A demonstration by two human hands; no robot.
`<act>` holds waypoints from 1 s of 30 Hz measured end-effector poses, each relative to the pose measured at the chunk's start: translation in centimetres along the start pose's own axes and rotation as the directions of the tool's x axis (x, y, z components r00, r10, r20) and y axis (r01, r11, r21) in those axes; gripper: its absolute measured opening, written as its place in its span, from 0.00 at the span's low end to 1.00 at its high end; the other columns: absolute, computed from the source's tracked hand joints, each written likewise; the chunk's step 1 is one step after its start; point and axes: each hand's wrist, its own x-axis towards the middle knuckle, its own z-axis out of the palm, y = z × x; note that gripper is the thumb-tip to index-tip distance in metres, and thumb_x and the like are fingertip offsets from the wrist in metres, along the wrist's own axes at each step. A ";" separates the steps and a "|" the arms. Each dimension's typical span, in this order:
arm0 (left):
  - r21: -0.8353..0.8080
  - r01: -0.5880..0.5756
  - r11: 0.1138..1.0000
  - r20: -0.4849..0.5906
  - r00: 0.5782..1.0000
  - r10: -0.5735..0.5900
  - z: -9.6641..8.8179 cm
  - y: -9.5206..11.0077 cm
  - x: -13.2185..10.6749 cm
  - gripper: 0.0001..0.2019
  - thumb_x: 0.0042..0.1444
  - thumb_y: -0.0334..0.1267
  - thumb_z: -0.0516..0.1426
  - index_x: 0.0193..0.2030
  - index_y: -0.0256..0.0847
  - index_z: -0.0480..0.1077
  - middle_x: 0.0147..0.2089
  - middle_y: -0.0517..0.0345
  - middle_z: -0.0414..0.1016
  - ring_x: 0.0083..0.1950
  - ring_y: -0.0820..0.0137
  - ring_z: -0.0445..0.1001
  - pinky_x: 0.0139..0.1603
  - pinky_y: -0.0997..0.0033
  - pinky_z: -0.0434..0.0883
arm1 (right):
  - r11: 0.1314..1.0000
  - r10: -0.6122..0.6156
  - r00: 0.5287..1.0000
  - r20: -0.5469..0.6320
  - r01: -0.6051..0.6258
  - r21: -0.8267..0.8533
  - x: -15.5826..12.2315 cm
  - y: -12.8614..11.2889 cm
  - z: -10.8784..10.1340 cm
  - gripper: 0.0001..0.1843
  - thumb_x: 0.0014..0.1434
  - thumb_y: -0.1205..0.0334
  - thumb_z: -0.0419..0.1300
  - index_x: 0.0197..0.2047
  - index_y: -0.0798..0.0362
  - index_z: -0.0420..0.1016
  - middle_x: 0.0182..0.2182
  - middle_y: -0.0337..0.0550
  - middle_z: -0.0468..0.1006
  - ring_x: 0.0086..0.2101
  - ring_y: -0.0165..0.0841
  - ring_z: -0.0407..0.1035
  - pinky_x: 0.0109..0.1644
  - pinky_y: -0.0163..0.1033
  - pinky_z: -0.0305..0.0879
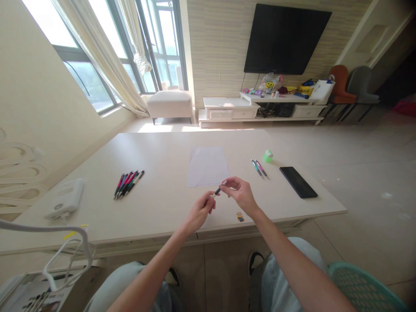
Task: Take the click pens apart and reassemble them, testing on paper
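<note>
White paper sheet (208, 167) on table (162, 149); pen bundle (128, 184) left, black smartphone (298, 182) right; white device (64, 198) near edge.

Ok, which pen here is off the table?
The pen pinched in the right hand, its lower end at the left hand. The others lie flat: a bunch left of the paper sheet, a pair right of it.

readable text: none
pen between the hands (218, 190): any print too small to read
pens on the table (128, 184): same
plastic bag (269, 85): yellow smiley, no words
</note>
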 end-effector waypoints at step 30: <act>-0.108 0.081 0.991 -0.004 0.997 -0.082 0.8 0.3 0.0 0.19 0.58 0.55 0.48 0.35 0.39 0.65 0.23 0.64 0.60 0.25 0.76 0.60 0.27 0.75 0.60 | 0.985 -0.088 0.983 -0.163 0.110 0.131 0.4 -1.4 -1.0 0.16 0.49 0.55 0.65 0.40 0.54 0.74 0.33 0.47 0.80 0.34 0.35 0.73 0.32 0.37 0.66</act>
